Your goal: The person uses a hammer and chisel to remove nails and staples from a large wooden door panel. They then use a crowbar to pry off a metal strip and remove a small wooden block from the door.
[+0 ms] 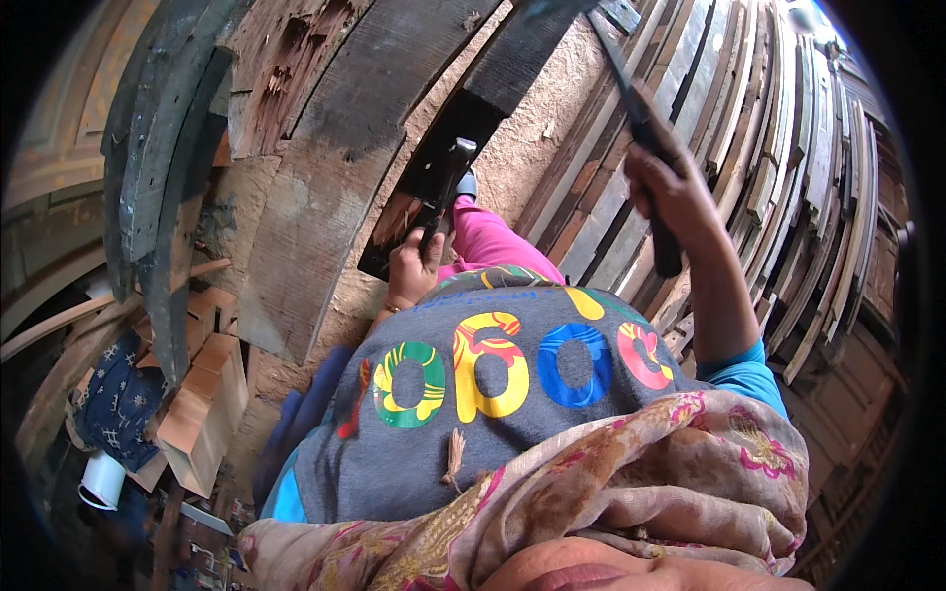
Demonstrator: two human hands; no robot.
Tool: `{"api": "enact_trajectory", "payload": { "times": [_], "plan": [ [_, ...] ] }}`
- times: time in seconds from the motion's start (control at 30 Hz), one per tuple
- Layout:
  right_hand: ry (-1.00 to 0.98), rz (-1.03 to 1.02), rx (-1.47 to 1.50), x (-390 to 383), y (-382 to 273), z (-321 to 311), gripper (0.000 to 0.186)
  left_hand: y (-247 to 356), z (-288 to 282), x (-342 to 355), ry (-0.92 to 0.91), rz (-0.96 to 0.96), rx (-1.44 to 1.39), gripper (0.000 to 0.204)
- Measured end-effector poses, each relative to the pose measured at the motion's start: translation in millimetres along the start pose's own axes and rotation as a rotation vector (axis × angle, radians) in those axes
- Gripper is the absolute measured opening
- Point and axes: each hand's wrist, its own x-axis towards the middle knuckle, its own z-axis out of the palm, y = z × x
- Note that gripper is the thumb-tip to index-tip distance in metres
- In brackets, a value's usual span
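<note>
My right hand (pixel 675 187) is raised at the upper right and closed around the dark grip of a hammer (pixel 618 74). The hammer's head is blurred and partly cut off at the top edge. My left hand (pixel 409 268) is closed around a dark chisel (pixel 448 187) with a bright metal end. The blade end of the chisel is hidden by the hand and shadow. Under it lies a blackened wooden beam (pixel 512 64), with a patch of raw reddish wood exposed beside my left hand.
Many planks (pixel 690 89) lie in stacked rows at the right. A wide weathered board (pixel 325 187) lies left of the beam, near upright dark timbers (pixel 163 158). At lower left are pale wooden blocks (pixel 212 404), a dark patterned cloth (pixel 120 399) and a white cup (pixel 102 480).
</note>
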Motion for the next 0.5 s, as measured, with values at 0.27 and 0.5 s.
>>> {"api": "enact_trajectory", "payload": {
  "times": [0.27, 0.5],
  "plan": [
    [0.120, -0.274, -0.033, 0.8, 0.3, -20.1, 0.060, -23.2, -10.0, -17.9, -0.024, -0.234, -0.085, 0.045],
    [-0.075, -0.087, -0.076, -10.7, 33.4, 9.5, 0.064, 17.8, -43.8, -0.3, -0.086, -0.212, 0.003, 0.042]
  ]
}}
